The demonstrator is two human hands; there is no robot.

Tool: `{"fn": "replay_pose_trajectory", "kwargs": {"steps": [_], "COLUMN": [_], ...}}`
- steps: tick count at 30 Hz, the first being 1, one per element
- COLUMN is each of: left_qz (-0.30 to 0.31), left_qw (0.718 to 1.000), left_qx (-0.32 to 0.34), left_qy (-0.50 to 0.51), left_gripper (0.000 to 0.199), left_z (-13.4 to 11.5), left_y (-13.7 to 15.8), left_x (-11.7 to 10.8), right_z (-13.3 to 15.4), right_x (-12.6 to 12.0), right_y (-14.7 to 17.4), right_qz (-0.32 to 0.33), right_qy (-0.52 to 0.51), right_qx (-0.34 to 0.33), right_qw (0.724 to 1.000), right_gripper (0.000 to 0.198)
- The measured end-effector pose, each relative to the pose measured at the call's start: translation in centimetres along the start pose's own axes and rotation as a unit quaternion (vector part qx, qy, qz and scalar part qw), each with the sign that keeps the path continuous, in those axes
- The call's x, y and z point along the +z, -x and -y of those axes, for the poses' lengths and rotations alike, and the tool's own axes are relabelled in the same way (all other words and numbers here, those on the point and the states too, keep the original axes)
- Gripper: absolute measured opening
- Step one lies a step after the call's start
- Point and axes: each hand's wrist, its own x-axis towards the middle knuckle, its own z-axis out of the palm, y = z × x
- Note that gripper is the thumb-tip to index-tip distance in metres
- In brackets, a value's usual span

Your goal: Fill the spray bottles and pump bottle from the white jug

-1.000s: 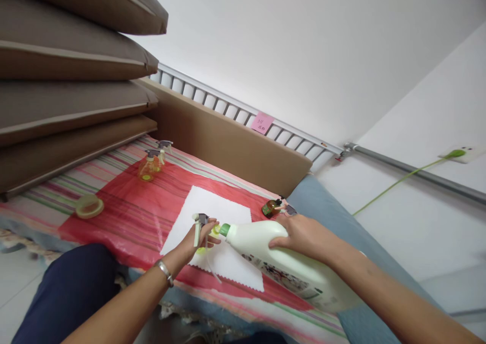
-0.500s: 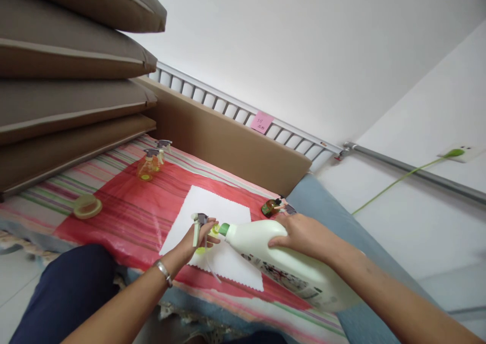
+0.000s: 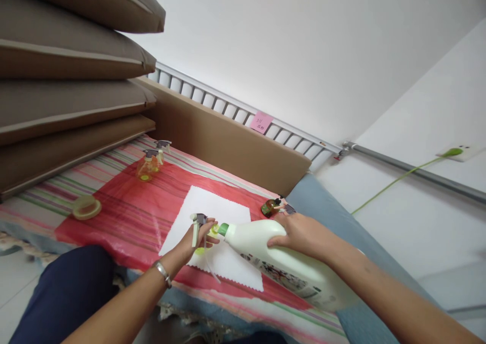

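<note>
My left hand (image 3: 200, 240) is closed around a grey and white trigger spray head (image 3: 198, 225), whose thin clear tube hangs down over a white sheet (image 3: 232, 207). Its fingers also rest at a small clear bottle with yellow-green in it (image 3: 201, 251), mostly hidden behind the hand. My right hand (image 3: 304, 235) grips a large pale green jug (image 3: 258, 232) from above, near its handle. The jug lies tilted almost on its side, its green spout (image 3: 223, 229) at the small bottle's mouth. Whether liquid flows cannot be made out.
Clear orange-tinted spray bottles (image 3: 145, 169) stand at the back left. A round yellowish lid-like piece (image 3: 86, 207) lies at the left. A brown bottle (image 3: 269, 208) lies beyond the jug. Stacked brown cushions (image 3: 76, 101) rise at the left; a brown panel (image 3: 228, 136) bounds the back.
Almost nothing differs. Both hands, the jug and the small bottle keep their places, with only a very slight shift of the view.
</note>
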Motion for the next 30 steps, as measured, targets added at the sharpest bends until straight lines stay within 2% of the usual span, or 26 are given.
{"fn": "replay_pose_trajectory", "kwargs": {"steps": [30], "left_qz": [-0.006], "left_qw": [1.000], "left_qx": [-0.006], "left_qy": [0.010], "left_gripper": [0.058], "left_z": [1.2], "left_y": [-1.1], "left_x": [-0.5], "right_z": [0.3], "right_x": [-0.5], "right_y": [0.1], "right_qz": [0.003], "right_qy": [0.009], "right_qx": [0.000], "right_qw": [1.000], "right_gripper": [0.045]}}
